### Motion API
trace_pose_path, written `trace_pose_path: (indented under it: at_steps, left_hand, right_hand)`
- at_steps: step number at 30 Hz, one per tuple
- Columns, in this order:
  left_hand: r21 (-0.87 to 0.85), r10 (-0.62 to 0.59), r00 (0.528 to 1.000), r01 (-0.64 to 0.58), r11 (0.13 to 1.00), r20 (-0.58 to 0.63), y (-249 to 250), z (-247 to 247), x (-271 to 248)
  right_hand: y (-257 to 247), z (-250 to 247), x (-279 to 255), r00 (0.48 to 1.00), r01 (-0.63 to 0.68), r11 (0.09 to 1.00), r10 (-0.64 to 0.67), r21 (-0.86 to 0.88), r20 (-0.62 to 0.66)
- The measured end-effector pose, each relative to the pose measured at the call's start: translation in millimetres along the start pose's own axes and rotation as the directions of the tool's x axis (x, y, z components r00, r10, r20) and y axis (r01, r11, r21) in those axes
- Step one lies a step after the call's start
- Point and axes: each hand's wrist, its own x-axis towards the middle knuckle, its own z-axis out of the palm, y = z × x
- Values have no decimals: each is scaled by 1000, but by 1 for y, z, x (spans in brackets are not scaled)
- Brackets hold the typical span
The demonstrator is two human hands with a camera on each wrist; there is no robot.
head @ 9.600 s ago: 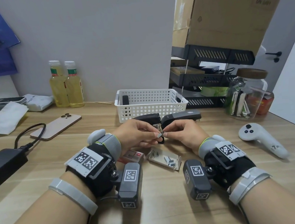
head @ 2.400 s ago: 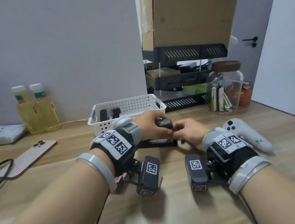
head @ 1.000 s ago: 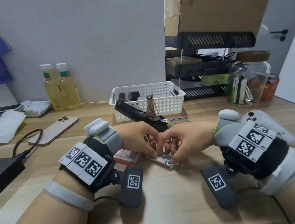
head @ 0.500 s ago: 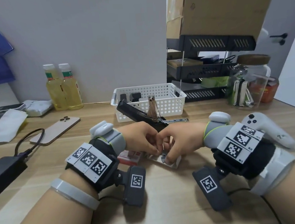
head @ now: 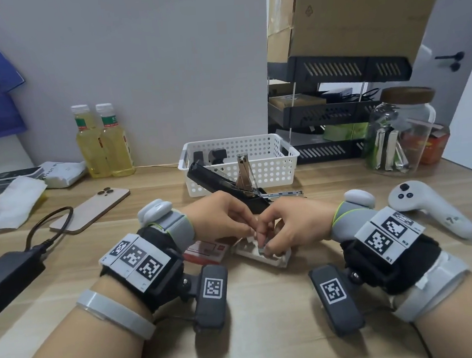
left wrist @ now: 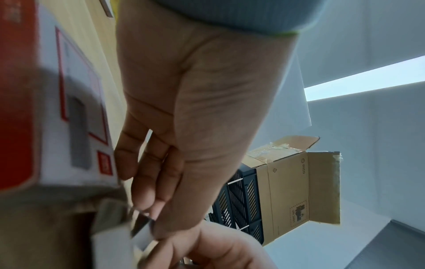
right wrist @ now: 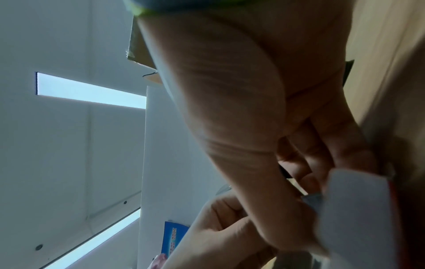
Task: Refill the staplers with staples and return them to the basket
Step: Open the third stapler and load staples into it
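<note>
A black stapler (head: pixel 224 185) lies flipped open on the desk in front of the white basket (head: pixel 274 173), its metal magazine raised. Two more staplers (head: pixel 217 155) stand in the basket. Both hands meet over a small white staple tray (head: pixel 275 259). My left hand (head: pixel 251 230) pinches a grey staple strip (left wrist: pixel 140 221) at the tray's edge, seen in the left wrist view between finger and thumb (left wrist: pixel 149 223). My right hand (head: pixel 262 243) pinches the staples (right wrist: pixel 312 199) beside the tray wall (right wrist: pixel 356 209). A red and white staple box (head: pixel 206 250) lies under my left hand.
A white controller (head: pixel 429 208) lies to the right, a glass jar (head: pixel 401 137) and black shelf trays (head: pixel 328 112) behind it. At the left are a phone (head: pixel 90 210), a black charger with cable (head: pixel 8 276), two bottles (head: pixel 102 144) and tissues (head: pixel 13 202).
Both hands stay over the staple tray and their fingers have closed in tighter on the staples. The open stapler has not moved since a second ago.
</note>
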Motion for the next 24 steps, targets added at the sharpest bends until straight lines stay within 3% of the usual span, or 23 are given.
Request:
trace_pose_path:
  at_steps: [4, 9, 12, 16, 19, 22, 24]
  left_hand:
    - [-173, -3, 994, -16, 985, -108, -6, 3, 5]
    - [-338, -47, 979, -23, 941, -196, -5, 12, 8]
    - [-547, -64, 991, -12, 837, -119, 0, 16, 8]
    - [-804, -67, 996, 81, 589, 50, 10, 21, 6]
    - [-886, -102, 990, 133, 444, 97, 15, 19, 5]
    - [-910, -129, 984, 165, 379, 124, 13, 18, 7]
    - [-895, -111, 985, 168, 413, 134, 11, 18, 7]
  right_hand:
    - [14, -3, -3, 998, 14, 979, -2, 201, -59]
    - [23, -7, -7, 989, 85, 866, -12, 493, -150]
    - [23, -9, -6, 964, 177, 832, -41, 526, -261]
    - [19, -6, -1, 923, 276, 781, -53, 561, -381]
    - [17, -4, 1, 914, 290, 791, -62, 539, -401]
    - [18, -4, 3, 909, 299, 775, -54, 556, -413]
    - [20, -3, 4, 906, 303, 765, -48, 567, -420]
